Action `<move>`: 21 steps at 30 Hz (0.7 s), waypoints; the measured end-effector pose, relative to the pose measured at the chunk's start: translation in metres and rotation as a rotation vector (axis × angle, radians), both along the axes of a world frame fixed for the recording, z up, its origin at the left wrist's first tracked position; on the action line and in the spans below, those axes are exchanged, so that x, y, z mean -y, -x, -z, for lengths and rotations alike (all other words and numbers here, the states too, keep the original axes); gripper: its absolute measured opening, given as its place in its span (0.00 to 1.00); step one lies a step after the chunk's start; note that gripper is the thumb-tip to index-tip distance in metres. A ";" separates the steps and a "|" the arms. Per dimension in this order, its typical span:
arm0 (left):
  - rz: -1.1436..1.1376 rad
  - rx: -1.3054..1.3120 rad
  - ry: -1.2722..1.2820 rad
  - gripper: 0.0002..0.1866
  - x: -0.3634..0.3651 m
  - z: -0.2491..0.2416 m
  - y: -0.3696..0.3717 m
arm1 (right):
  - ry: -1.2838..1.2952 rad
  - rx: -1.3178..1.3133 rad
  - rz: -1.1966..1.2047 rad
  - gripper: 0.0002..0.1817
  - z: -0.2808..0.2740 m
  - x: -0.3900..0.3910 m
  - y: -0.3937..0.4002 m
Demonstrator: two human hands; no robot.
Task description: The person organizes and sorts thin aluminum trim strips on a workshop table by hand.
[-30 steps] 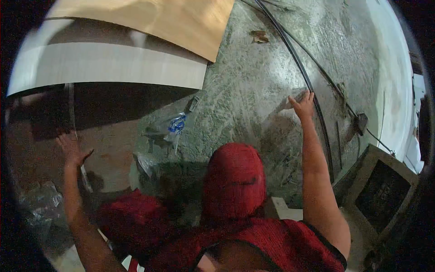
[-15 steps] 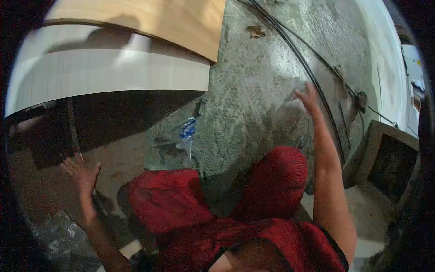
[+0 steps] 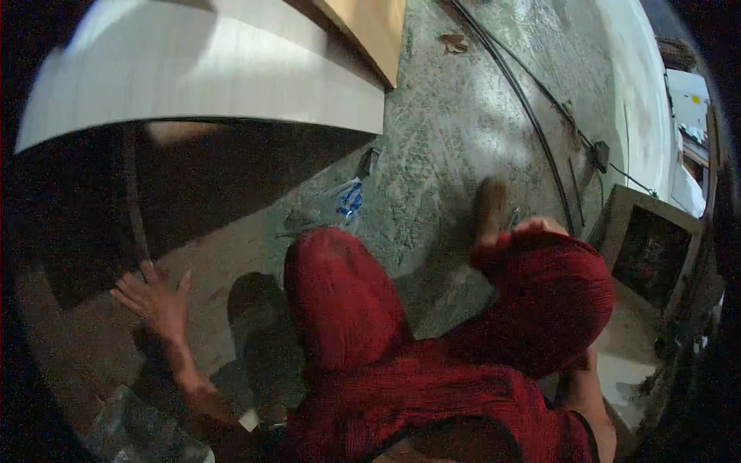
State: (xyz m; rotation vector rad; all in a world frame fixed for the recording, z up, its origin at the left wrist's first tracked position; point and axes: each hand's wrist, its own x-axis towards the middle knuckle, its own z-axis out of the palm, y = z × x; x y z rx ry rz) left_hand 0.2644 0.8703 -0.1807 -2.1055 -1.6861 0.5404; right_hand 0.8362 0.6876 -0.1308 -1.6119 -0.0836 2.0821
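Observation:
My left hand (image 3: 158, 302) has its fingers spread and appears to rest on a brown flat surface (image 3: 204, 266). A thin pale strip (image 3: 133, 204) runs from the dark space under the white panel (image 3: 255, 85) down to near its fingertips. My right hand (image 3: 538, 225) shows only in part, behind my raised right knee in red cloth (image 3: 552, 297). Whether it holds anything is hidden. My foot (image 3: 491, 207) is on the rough floor beside that knee. A clear plastic bag with blue print (image 3: 350, 199) lies ahead of my left knee (image 3: 340, 289).
A wooden board (image 3: 370, 31) adjoins the white panel. Black cables (image 3: 525, 100) cross the grey-green floor (image 3: 440, 131) on the right. A box-like frame with a dark opening (image 3: 652, 251) stands near the wall. Crumpled clear plastic (image 3: 135, 428) lies at lower left.
My right hand has drawn back from over the floor to behind my right knee. That knee has swung right and up. My left hand stays spread on the brown surface; the view has shifted.

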 end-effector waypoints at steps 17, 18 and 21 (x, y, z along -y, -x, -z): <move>-0.068 0.876 -0.324 0.31 -0.055 -0.045 -0.080 | -0.556 1.642 -0.799 0.30 0.215 -0.240 -0.258; -0.115 1.132 -0.348 0.30 -0.061 -0.053 -0.094 | -0.475 1.621 -0.790 0.30 0.218 -0.254 -0.264; -0.107 1.965 -0.055 0.27 -0.069 -0.073 -0.156 | -0.522 1.571 -0.852 0.27 0.240 -0.273 -0.278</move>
